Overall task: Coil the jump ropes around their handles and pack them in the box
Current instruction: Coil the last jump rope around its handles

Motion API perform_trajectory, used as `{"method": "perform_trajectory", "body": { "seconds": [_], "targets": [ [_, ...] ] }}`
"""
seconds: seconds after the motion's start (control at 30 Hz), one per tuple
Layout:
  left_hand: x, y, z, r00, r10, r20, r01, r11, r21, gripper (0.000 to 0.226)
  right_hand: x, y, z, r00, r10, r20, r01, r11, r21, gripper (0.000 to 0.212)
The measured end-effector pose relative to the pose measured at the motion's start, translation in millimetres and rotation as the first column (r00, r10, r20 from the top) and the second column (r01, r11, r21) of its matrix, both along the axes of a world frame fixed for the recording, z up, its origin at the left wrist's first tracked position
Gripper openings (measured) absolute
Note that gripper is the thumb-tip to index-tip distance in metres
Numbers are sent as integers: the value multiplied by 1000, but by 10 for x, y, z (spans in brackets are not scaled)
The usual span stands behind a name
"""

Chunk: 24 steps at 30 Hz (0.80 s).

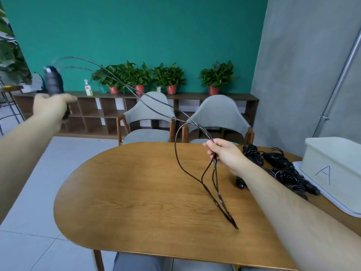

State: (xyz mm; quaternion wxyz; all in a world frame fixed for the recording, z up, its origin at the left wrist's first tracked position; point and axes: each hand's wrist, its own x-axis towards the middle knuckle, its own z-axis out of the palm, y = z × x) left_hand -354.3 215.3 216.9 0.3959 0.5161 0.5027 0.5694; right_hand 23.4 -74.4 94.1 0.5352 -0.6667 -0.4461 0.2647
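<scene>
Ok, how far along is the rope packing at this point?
Done: several coiled ropes lie on the table beside the white box marked A, none visibly inside it. In hand: the left hand grips one rope's black handles, raised, while the right hand pinches its loose strands, a long loop trailing onto the table. Left: finish winding this rope, then pack every bundle into the box.

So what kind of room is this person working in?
Probably an office lounge or meeting room: an oval wooden table with two grey chairs, a low cubby shelf topped with potted plants against a teal wall, and a tiled floor.
</scene>
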Motion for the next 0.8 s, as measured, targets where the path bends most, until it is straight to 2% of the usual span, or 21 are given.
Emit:
{"method": "perform_trajectory", "body": {
  "seconds": [0.07,0.13,0.2,0.33,0.47,0.57,0.67,0.8],
  "targets": [
    [75,-87,-331,977,49,-208,-45,999,28,59,33,8,-12,997,-74,-2,74,996,57,23],
    [135,-133,-733,928,26,-373,-17,999,27,50,35,11,4,990,-129,49,125,989,73,24],
    [222,-201,-1121,871,-47,-488,36,999,-31,47,15,16,25,979,-164,125,155,985,72,27],
    [360,-360,-1777,699,-187,-690,131,982,-134,39,-36,7,69,956,-211,206,198,977,81,25],
    [466,-498,-2194,557,-238,-796,131,971,-199,47,-39,2,92,939,-199,280,186,980,71,25],
    [554,-598,-2373,408,-229,-884,98,973,-207,47,-7,-23,120,933,-207,295,194,978,75,27],
    [594,-648,-2490,297,-244,-923,71,970,-234,48,37,-43,143,918,-226,326,202,974,106,37],
    [657,-717,-2479,157,-302,-940,28,953,-302,53,93,-68,170,908,-222,356,183,973,138,38]
  ]
}}
